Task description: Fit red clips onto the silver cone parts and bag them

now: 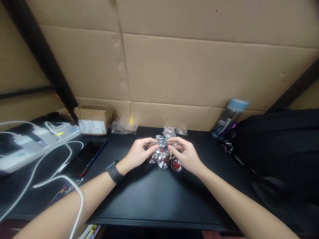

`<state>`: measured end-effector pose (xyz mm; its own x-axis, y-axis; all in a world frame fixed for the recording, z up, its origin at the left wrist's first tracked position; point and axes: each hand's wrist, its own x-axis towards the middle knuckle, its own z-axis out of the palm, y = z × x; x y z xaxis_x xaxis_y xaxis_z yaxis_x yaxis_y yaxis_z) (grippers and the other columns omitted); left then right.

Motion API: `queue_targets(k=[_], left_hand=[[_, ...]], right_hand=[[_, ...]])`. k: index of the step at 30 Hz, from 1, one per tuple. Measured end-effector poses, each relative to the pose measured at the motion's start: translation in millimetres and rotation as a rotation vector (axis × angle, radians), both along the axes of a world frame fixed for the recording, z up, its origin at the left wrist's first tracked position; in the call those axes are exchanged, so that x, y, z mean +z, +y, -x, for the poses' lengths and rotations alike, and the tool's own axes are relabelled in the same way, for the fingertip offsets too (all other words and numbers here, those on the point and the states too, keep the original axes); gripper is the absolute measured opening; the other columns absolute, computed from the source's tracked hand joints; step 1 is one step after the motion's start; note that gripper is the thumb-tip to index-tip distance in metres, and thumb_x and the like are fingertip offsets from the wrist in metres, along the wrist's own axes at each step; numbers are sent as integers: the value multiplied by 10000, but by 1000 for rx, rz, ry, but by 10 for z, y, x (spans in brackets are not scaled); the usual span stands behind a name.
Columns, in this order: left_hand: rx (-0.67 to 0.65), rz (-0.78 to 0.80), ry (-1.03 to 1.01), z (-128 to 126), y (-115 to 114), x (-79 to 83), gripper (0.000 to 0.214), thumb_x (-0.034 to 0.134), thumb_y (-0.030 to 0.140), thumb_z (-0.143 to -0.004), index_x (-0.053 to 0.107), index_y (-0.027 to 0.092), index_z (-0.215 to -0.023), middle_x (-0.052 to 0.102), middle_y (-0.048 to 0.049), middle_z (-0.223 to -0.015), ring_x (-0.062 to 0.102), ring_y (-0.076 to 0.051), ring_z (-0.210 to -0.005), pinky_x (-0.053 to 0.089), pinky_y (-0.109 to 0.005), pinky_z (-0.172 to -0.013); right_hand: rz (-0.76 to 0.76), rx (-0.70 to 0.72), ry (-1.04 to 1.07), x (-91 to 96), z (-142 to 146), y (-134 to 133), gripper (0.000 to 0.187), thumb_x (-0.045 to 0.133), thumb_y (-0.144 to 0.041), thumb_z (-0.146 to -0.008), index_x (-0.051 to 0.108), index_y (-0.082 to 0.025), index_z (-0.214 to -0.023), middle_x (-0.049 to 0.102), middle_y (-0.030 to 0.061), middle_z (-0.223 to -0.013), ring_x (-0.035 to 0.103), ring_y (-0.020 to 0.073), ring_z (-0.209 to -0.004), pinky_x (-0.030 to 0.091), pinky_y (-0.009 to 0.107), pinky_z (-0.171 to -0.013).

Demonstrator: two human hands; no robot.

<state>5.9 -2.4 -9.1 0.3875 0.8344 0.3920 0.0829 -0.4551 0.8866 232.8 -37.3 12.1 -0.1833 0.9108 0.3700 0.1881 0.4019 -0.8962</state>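
Between my two hands is a round, shiny silver disc [162, 144] with a red spot, seemingly in clear plastic. My left hand [141, 153] pinches its left edge with thumb and fingers. On the opposite edge, my right hand [185, 154] pinches it the same way. Just below and around the fingers, several similar silver discs lie on the black desk; one silver dish with a red centre [176, 164] sits by my right hand, another silver disc [163, 161] nearer the middle. Behind them lie discs in clear plastic bags [169, 130]. What exactly these discs are, I cannot tell.
A small open cardboard box [93, 119] and crumpled clear bags [124, 126] stand at the back left. Left are a white power strip [71, 132], loose white cables and a dark tablet [87, 156]. A blue-capped bottle [228, 119] and a black bag [276, 149] occupy the right.
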Motion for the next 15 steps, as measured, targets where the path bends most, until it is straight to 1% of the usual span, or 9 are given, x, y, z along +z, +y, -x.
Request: queue_targets(k=[3, 5, 6, 8, 10, 13, 15], left_hand=[[39, -18, -9, 1, -8, 7, 288, 735, 411, -912, 764, 167, -1061, 800, -88, -1014, 759, -224, -887, 610, -327, -808], [111, -29, -38, 10, 13, 5, 300, 749, 420, -896, 757, 161, -1048, 799, -89, -985, 757, -225, -873, 613, -336, -811], [156, -36, -55, 18, 32, 2, 308, 757, 425, -887, 754, 157, -1038, 797, -90, -972, 757, -226, -866, 615, -341, -813], [232, -55, -75, 42, 82, -6, 314, 768, 434, -872, 750, 152, -1011, 794, -92, -955, 755, -225, -848, 617, -347, -809], [275, -75, -83, 69, 134, -19, 312, 764, 437, -873, 750, 152, -1000, 791, -92, -957, 754, -224, -847, 617, -349, -814], [311, -91, -104, 90, 193, -53, 319, 758, 439, -876, 751, 155, -1020, 787, -93, -969, 753, -226, -859, 615, -350, -820], [309, -90, -122, 87, 212, -79, 327, 754, 442, -878, 747, 157, -1040, 784, -92, -977, 750, -227, -869, 613, -352, -828]], right_hand=[[16, 29, 13, 34, -29, 8, 226, 732, -336, -894, 711, -201, -1074, 770, 79, -1002, 771, 214, -836, 648, 344, -755], [0, 23, -32, 36, -77, 43, 209, 711, -326, -907, 715, -200, -1073, 786, 78, -963, 776, 223, -848, 641, 368, -791], [-39, -6, -86, 21, -109, 69, 185, 694, -307, -916, 721, -202, -1065, 791, 77, -963, 774, 225, -865, 632, 374, -808], [-164, -95, -229, -34, -171, 136, 148, 653, -246, -928, 737, -212, -1045, 794, 73, -994, 760, 221, -901, 606, 373, -829], [-285, -147, -366, -104, -204, 229, 178, 615, -180, -927, 741, -218, -1047, 790, 67, -1022, 743, 214, -915, 581, 367, -842], [-387, -113, -500, -157, -145, 434, 233, 591, -113, -902, 733, -201, -1064, 784, 82, -1071, 728, 218, -956, 552, 369, -898], [-373, -105, -532, -131, -34, 613, 260, 575, -91, -888, 728, -185, -1076, 784, 95, -1083, 724, 212, -910, 546, 360, -881]])
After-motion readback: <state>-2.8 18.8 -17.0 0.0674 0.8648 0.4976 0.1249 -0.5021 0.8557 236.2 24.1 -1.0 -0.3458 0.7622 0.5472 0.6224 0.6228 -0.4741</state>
